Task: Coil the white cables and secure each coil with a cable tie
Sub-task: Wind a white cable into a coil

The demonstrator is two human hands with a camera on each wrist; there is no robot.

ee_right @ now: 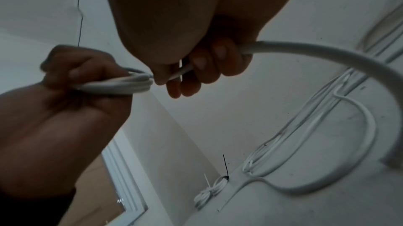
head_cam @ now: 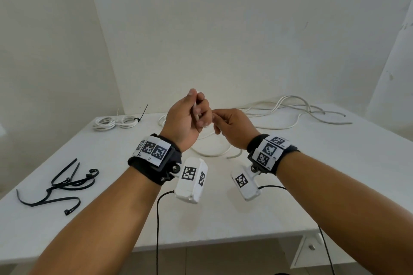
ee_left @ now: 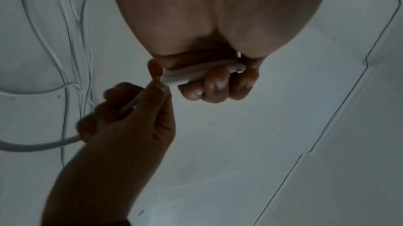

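Both hands are raised above the middle of the white table (head_cam: 223, 207), close together. The left hand (head_cam: 185, 120) has its fingers curled tight round a small bundle of loops of white cable (ee_right: 122, 84); the loops lie across its palm and stick out toward the right hand. The right hand (head_cam: 232, 127) pinches the same cable just beside the bundle, thumb against curled fingers, and the strand passes through its fist and arcs down to the table on the right.

That free length lies in a slack loop (head_cam: 212, 153) on the table under the hands, one cut end just beside the right wrist.

More loose cables (head_cam: 297, 111) sprawl over the far right of the table, well apart from the hands.

At the far left sit two finished coils (head_cam: 116, 121), touching side by side. One carries a black tie (head_cam: 143, 114) with its tail sticking up, the other a white tie.

A heap of spare black ties (head_cam: 64, 185) lies at the near left.

No container shows on the table.
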